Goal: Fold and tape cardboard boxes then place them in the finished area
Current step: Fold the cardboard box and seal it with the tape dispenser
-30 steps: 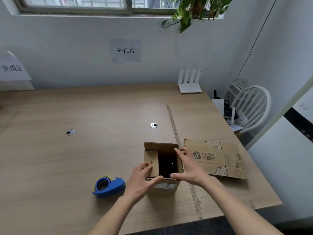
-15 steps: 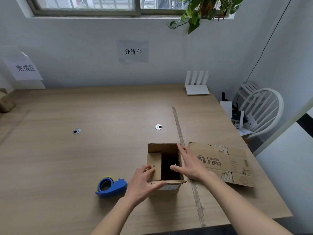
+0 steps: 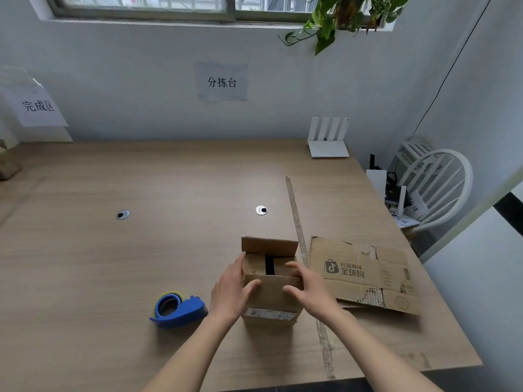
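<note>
A small brown cardboard box [image 3: 271, 295] stands on the wooden table [image 3: 141, 264] near its front edge. Its two side flaps are folded in with a dark gap between them, the near flap is bent up and inward, and the far flap [image 3: 268, 245] stands up. My left hand [image 3: 232, 290] holds the box's left side, thumb on the near flap. My right hand [image 3: 308, 290] holds the right side, fingers over the near flap's edge. A blue tape dispenser [image 3: 178, 308] lies just left of my left hand. A flattened printed cardboard box [image 3: 365, 274] lies to the right.
A paper sign for the finished area [image 3: 38, 106] hangs at the far left wall, with a brown object [image 3: 7, 165] at the table's left edge. A white router [image 3: 328, 140] stands at the back right. A white chair [image 3: 435, 188] sits beyond the table's right side. Two cable grommets [image 3: 261, 210] dot the tabletop.
The box's open top has been closed in: both side flaps now lie folded inward and the near flap has come up. Both hands shifted from the opening to the near flap.
</note>
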A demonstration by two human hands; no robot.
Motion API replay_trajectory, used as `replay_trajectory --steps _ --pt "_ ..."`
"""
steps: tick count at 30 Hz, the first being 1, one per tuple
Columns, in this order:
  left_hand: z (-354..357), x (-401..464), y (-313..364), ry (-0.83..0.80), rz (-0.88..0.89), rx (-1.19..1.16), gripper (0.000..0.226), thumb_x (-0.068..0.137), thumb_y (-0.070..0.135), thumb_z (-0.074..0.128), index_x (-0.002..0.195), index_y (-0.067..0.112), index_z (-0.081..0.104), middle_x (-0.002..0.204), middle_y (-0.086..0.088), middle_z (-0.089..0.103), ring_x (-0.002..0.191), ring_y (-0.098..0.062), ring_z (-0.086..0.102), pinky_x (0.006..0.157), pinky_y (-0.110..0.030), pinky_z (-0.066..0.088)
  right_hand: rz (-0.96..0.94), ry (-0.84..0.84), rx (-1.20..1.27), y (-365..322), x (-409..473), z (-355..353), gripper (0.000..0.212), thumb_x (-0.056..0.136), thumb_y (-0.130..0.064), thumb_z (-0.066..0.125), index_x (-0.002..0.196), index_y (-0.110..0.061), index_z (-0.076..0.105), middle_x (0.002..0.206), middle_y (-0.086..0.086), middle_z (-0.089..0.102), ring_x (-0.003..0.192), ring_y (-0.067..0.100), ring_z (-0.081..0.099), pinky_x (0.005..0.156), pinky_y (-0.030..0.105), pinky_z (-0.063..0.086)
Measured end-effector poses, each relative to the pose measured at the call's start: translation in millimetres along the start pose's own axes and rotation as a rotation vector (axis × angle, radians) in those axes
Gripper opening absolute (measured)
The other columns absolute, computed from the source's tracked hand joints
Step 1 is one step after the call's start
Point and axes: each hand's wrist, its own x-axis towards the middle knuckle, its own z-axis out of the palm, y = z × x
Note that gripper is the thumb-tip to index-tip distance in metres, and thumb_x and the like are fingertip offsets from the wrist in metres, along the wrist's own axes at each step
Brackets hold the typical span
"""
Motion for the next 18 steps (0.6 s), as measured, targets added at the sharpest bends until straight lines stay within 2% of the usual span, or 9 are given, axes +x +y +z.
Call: replay_trajectory --steps 2,4,6,8,10,11,14,16,18 --pt "5.4 -1.6 -3.6 -0.024 -0.015 0.026 0.096 0.088 0.044 0.073 0.158 0.038 0.008 0.132 0.0 0.051 0.101 -0.015 0.061 0.07 -0.023 0.045 -0.022 0.139 -0.073 -1.5 -2.0 9.0 0.082 0.086 -0.027 0.078 0.151 -0.039 0.03 0.14 -0.005 0.052 0.126 0.017 0.055 0.103 0.037 0.05" --pt "8.4 -0.8 -5.8 -0.02 -0.027 0.009 0.107 0.085 0.041 0.077 0.159 0.036 0.0 0.142 -0.002 0.043 0.103 -0.016 0.061 0.072 -0.024 0.048 -0.034 0.222 -0.108 0.0 0.4 11.1 0.107 0.081 -0.027 0.083 0.158 -0.04 0.009 0.157 -0.007 0.031 0.14 0.015 0.041 0.11 0.037 0.044" --pt "9.2 4.0 -6.6 0.008 0.001 0.005 0.112 0.083 0.039 0.08 0.16 0.035 -0.002 0.159 0.0 0.027 0.125 -0.022 0.054 0.085 -0.031 0.054 -0.052 0.2 -0.156 4.1 7.3 7.8 0.121 0.079 -0.032 0.084 0.158 -0.044 -0.007 0.167 -0.012 0.004 0.151 0.014 0.021 0.116 0.037 0.037" --pt "7.2 8.6 -6.4 0.007 0.032 0.019 0.115 0.082 0.038 0.081 0.159 0.036 -0.004 0.168 0.007 0.006 0.146 -0.022 0.034 0.099 -0.037 0.05 -0.088 0.115 -0.188 8.5 14.6 4.8 0.122 0.08 -0.035 0.083 0.156 -0.047 -0.011 0.167 -0.02 -0.009 0.154 0.013 0.014 0.118 0.037 0.033" --pt "4.5 12.0 -6.1 -0.012 0.066 0.034 0.115 0.08 0.037 0.081 0.159 0.039 -0.003 0.168 0.014 0.001 0.15 -0.018 0.026 0.104 -0.038 0.047 -0.116 0.093 -0.163 12.9 20.4 3.2 0.119 0.078 -0.035 0.084 0.157 -0.047 -0.004 0.167 -0.02 0.001 0.152 0.012 0.02 0.119 0.036 0.03" --pt "3.6 13.2 -6.7 -0.022 0.079 0.029 0.113 0.08 0.035 0.081 0.159 0.039 0.0 0.167 0.015 0.006 0.149 -0.016 0.027 0.105 -0.038 0.046 -0.113 0.11 -0.143 14.3 21.4 2.6 0.115 0.076 -0.036 0.086 0.156 -0.047 0.004 0.166 -0.018 0.013 0.149 0.012 0.027 0.117 0.036 0.033" --pt "7.6 12.1 -14.0 -0.028 0.082 0.023 0.09 0.085 0.036 0.078 0.156 0.034 0.023 0.155 0.01 0.041 0.136 -0.014 0.045 0.099 -0.036 0.05 -0.1 0.156 -0.156 19.5 20.8 3.0 0.084 0.074 -0.044 0.085 0.14 -0.044 0.034 0.148 -0.015 0.045 0.132 0.013 0.049 0.1 0.037 0.05" --pt "12.5 8.3 -20.8 -0.026 0.088 0.07 0.068 0.09 0.042 0.071 0.148 0.03 0.038 0.146 0.008 0.05 0.13 -0.014 0.049 0.096 -0.033 0.05 -0.116 0.133 -0.186 22.8 18.0 6.5 0.063 0.081 -0.047 0.079 0.134 -0.036 0.046 0.146 -0.015 0.048 0.131 0.014 0.051 0.1 0.037 0.05" --pt "17.1 5.8 -25.6 -0.011 0.07 0.107 0.058 0.092 0.048 0.066 0.143 0.03 0.047 0.152 0.006 0.04 0.135 -0.016 0.045 0.097 -0.035 0.051 -0.113 0.118 -0.21 26.0 14.8 8.8 0.059 0.087 -0.053 0.071 0.139 -0.033 0.051 0.155 -0.016 0.041 0.139 0.012 0.045 0.106 0.038 0.048"
